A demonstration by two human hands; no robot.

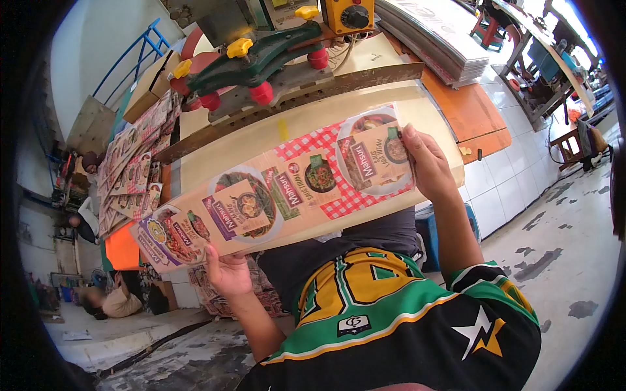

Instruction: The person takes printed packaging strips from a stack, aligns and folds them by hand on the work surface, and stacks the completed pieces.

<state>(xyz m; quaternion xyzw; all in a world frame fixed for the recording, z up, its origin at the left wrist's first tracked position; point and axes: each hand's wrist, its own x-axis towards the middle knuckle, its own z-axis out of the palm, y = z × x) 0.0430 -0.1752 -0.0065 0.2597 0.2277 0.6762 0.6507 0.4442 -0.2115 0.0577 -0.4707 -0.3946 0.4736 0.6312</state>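
A long printed sheet (pixel 261 195) with bowls of food and red checks is stretched tilted between my two hands, its right end higher. My right hand (pixel 429 159) pinches the right end, thumb on top. My left hand (pixel 228 270) grips the lower edge near the left end, thumb on the print and fingers partly hidden beneath. Under and behind the sheet lies a cream board surface (pixel 433 117). Just beyond it runs a long metal bar (pixel 293 98), below a dark green machine frame (pixel 261 58) with yellow knobs and red feet.
Piles of similar printed sheets (pixel 134 163) are at the left beside a cardboard box (pixel 151 85). A stack of flat boards (pixel 437 39) stands at the back right, near a yellow control box (pixel 350 16). A person (pixel 120 300) is low at the far left.
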